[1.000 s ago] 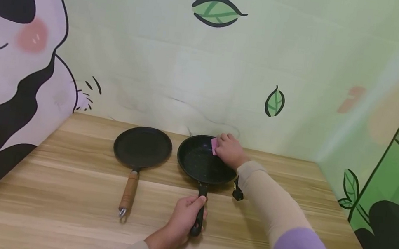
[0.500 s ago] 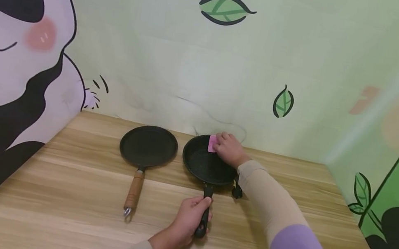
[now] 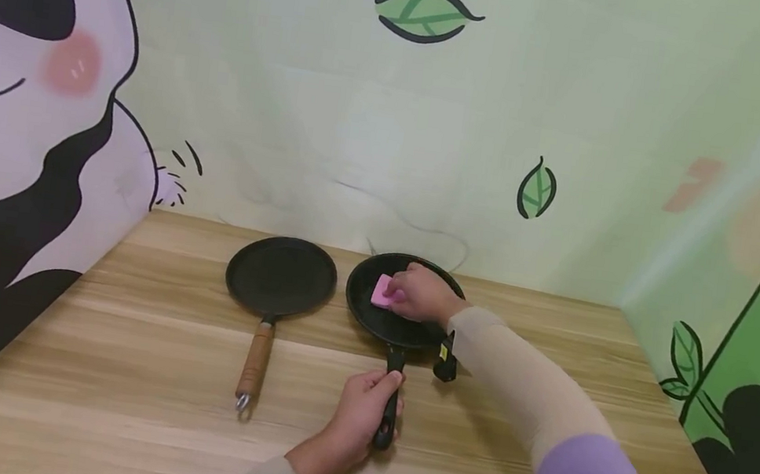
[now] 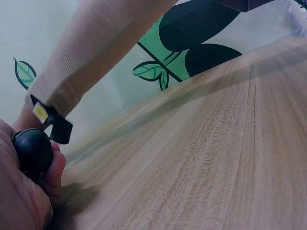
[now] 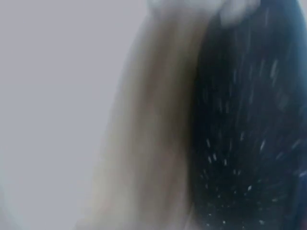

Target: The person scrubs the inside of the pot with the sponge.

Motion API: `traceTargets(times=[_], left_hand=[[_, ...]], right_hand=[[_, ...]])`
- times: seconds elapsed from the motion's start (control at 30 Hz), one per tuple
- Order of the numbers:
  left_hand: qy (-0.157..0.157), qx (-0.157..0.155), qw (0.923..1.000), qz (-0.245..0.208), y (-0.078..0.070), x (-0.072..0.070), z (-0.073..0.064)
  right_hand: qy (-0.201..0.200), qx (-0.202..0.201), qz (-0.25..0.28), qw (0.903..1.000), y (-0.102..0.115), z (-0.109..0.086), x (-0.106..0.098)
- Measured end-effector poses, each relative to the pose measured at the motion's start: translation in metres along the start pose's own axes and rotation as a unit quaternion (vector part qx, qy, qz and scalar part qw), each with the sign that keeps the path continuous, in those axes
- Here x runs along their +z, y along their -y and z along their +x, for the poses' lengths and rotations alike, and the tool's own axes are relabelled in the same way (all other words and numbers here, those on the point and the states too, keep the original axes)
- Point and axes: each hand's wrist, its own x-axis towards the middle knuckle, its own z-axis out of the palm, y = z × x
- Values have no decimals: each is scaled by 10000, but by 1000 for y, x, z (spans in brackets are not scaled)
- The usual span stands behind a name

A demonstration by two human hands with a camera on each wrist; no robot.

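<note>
A black frying pan (image 3: 379, 325) lies on the wooden table. My left hand (image 3: 357, 410) grips its black handle (image 3: 386, 432), thumb on top; the left wrist view shows the rounded handle end (image 4: 33, 152) inside the curled fingers. Over the pan, my right hand (image 3: 426, 295) holds a pink sponge (image 3: 382, 291) against the inner surface, left of the middle. Part of the sponge is hidden by the fingers. In the right wrist view the pan's dark, white-speckled surface (image 5: 244, 124) is blurred, and the sponge cannot be made out.
Left of the frying pan lies a flat black pan (image 3: 281, 276) with a wooden handle (image 3: 255, 360) pointing toward me. A wall cloth (image 3: 283, 99) printed with a panda and leaves stands behind the wooden table (image 3: 143, 366). A black wrist-worn device (image 3: 446, 362) hangs under the right wrist.
My right hand has moved the sponge from the pan's far inner side to the left and nearer to me. The left hand keeps its grip on the handle. The view shifts slightly.
</note>
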Motion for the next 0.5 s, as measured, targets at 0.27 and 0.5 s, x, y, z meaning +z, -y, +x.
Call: traceTargets(times=[0.27,0.5], left_hand=[[-141,147,9998,29,1,3,1],[-176,58,9998,-113,2,4,0]], right_hand=[[586,8,646,9962,28,-22,-5],[657,316,321,9968,30,-10,-10]])
